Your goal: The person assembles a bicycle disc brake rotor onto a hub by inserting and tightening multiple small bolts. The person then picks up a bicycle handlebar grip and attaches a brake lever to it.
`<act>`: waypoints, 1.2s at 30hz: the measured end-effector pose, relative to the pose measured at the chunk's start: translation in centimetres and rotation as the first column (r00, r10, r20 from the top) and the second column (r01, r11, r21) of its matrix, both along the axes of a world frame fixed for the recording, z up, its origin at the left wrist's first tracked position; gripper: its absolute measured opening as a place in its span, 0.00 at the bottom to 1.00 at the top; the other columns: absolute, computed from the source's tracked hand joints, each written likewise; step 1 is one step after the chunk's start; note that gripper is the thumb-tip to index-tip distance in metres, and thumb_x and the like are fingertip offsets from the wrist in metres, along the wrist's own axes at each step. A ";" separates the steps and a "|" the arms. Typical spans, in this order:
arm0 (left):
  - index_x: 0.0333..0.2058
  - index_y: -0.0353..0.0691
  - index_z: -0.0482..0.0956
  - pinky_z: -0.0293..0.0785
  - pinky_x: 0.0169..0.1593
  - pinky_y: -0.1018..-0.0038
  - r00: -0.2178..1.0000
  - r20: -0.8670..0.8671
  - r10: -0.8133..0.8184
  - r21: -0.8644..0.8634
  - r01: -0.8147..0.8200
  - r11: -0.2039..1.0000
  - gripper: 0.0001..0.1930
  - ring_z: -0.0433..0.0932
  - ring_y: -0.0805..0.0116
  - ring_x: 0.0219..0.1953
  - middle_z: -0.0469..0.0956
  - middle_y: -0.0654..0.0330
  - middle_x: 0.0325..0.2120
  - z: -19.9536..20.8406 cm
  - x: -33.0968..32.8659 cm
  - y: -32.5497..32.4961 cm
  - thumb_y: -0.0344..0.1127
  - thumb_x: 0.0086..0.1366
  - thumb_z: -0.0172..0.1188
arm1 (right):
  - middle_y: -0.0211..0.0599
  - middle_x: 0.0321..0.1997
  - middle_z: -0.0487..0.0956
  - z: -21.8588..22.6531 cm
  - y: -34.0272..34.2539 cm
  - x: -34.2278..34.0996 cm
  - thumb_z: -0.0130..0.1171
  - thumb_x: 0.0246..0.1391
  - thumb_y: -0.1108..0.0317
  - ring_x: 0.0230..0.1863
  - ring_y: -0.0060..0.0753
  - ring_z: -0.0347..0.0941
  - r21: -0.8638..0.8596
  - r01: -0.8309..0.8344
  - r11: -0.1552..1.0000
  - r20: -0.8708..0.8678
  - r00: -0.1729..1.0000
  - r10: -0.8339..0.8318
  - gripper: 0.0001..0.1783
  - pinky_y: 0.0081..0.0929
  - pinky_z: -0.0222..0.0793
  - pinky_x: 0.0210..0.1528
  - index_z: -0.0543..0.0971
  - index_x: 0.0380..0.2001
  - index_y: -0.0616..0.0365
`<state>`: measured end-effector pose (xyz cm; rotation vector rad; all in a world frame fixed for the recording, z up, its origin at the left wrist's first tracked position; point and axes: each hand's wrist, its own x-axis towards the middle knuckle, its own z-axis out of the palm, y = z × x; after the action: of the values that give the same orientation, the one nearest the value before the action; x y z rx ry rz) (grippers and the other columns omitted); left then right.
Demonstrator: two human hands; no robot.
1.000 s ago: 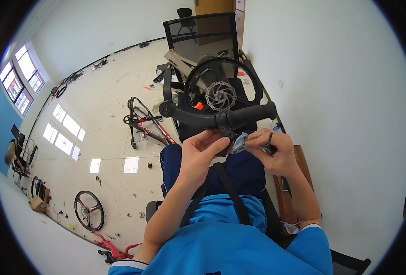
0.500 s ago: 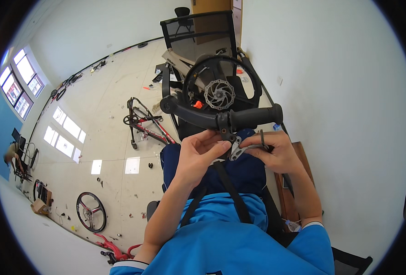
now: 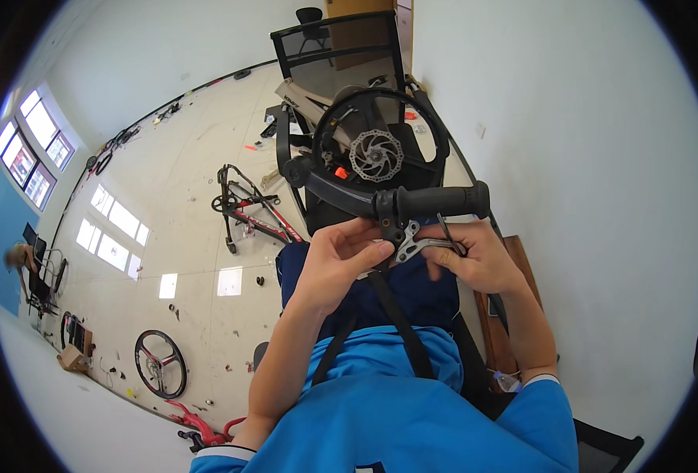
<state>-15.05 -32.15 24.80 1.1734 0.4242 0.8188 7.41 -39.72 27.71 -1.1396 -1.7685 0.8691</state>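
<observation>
A black handlebar (image 3: 337,199) with a rubber grip (image 3: 443,202) lies across the space in front of me. Under it, a silver brake lever (image 3: 413,244) hangs from a dark clamp (image 3: 388,222) around the bar. My left hand (image 3: 341,260) is closed, thumb and fingers pinching the lever's bracket just below the clamp. My right hand (image 3: 479,256) is closed beneath the grip, holding a thin dark bent rod that looks like a hex key (image 3: 448,232); its fingers lie against the lever's outer end. The rod's lower end is hidden by the fingers.
Beyond the handlebar, a black wheel with a disc rotor (image 3: 376,155) rests on a mesh-backed office chair (image 3: 341,47). A red and black bike frame (image 3: 254,213) and a loose wheel (image 3: 161,364) lie on the tiled floor at left. A white wall (image 3: 585,197) stands close on my right.
The bent rod in my right hand has tilted, and the right fingers have shifted around the lever. My left hand keeps its pinch. The view has shifted slightly.
</observation>
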 end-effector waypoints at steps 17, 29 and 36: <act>0.56 0.28 0.71 0.84 0.46 0.72 0.988 -0.143 -0.055 0.091 0.068 0.994 0.17 0.82 0.70 0.44 0.81 0.54 0.44 0.0 0.9 -1.1 0.29 0.72 0.54 | 0.46 0.24 0.77 -0.5 -0.5 -0.7 0.55 0.51 0.81 0.22 0.47 0.72 -0.004 -0.140 0.990 0.335 0.933 0.133 0.13 0.34 0.66 0.28 0.77 0.42 0.66; 0.60 0.31 0.66 0.85 0.38 0.74 0.984 -0.139 -0.109 0.178 0.133 0.975 0.19 0.83 0.66 0.40 0.78 0.51 0.49 0.8 0.9 -1.6 0.29 0.73 0.51 | 0.42 0.20 0.73 0.1 -0.6 0.0 0.53 0.45 0.84 0.20 0.42 0.70 0.105 -0.079 0.991 0.311 0.949 0.043 0.23 0.33 0.65 0.28 0.78 0.47 0.63; 0.64 0.33 0.62 0.84 0.37 0.76 0.985 -0.130 -0.113 0.173 0.135 0.976 0.23 0.84 0.65 0.40 0.78 0.51 0.51 0.7 0.7 -1.6 0.29 0.73 0.51 | 0.44 0.23 0.78 -0.9 -0.2 0.3 0.58 0.54 0.79 0.22 0.38 0.74 0.187 -0.060 0.980 0.286 0.958 0.004 0.15 0.29 0.66 0.26 0.80 0.46 0.61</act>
<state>-14.32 -33.73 25.51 1.4092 0.3760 0.6910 7.69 -39.88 26.76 -1.1527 -2.0617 0.5540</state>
